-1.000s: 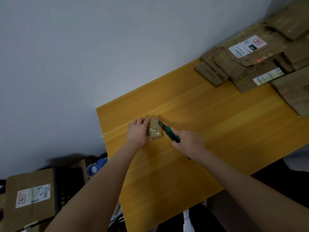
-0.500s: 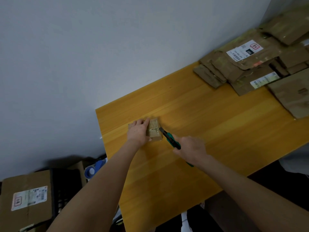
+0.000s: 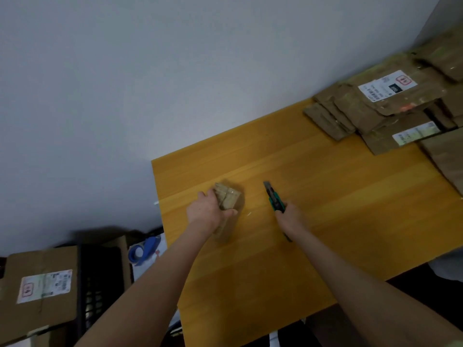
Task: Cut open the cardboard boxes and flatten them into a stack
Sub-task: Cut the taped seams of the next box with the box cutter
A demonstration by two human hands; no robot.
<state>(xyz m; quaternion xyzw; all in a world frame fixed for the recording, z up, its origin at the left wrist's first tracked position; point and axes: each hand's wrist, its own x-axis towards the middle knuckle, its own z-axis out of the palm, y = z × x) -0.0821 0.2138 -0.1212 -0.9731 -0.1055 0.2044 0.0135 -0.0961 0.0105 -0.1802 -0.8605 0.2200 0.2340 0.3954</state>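
Note:
A small brown cardboard box (image 3: 229,200), taped, sits near the left end of the yellow wooden table (image 3: 325,209). My left hand (image 3: 205,212) grips it from the left, thumb curled over its near side, and the box looks tilted up. My right hand (image 3: 290,216) holds a green-and-black utility knife (image 3: 274,196) with its blade pointing away, clear of the box and about a hand's width to its right. A stack of flattened cardboard boxes (image 3: 390,108) lies at the table's far right corner, two with white shipping labels.
A grey wall runs behind the table. On the floor to the left stand a labelled cardboard box (image 3: 42,284), a black crate (image 3: 97,279) and a blue tape dispenser (image 3: 144,250). The table's near edge runs diagonally at the lower right.
The knife has pulled away from the box to the right. My left hand has shifted its grip and turned the box, lifting it partly off the table.

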